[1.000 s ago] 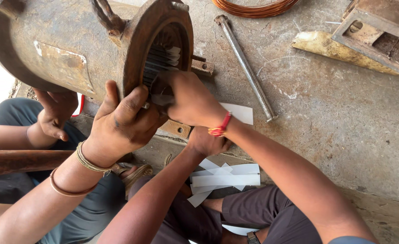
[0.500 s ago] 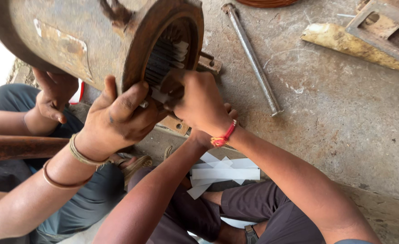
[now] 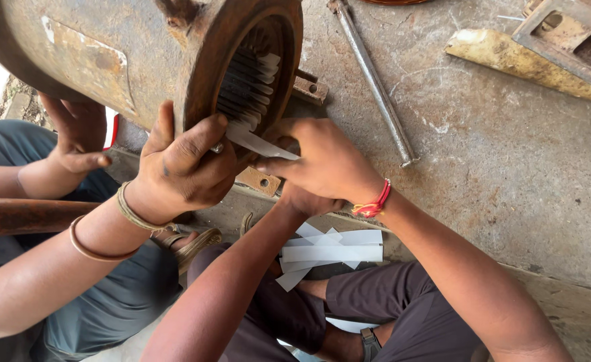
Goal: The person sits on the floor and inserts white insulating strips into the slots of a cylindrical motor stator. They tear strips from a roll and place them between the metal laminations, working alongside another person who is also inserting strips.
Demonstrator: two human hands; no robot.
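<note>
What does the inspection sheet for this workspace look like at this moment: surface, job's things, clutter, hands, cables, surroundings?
Surface: rough, stained concrete slab.
Job's things: rusty motor housing lying on its side, white strips lining its inner slots; one white paper strip at the opening.
Clutter: long metal rod, yellowish metal piece, pile of cut white strips below the slab's edge.
Hands: left hand grips the housing rim and the strip's near end; right hand pinches the strip.
Cables: nothing seen.
Surroundings: another person's hand steadies the housing from the left; rusty pipe lies below it.
</note>
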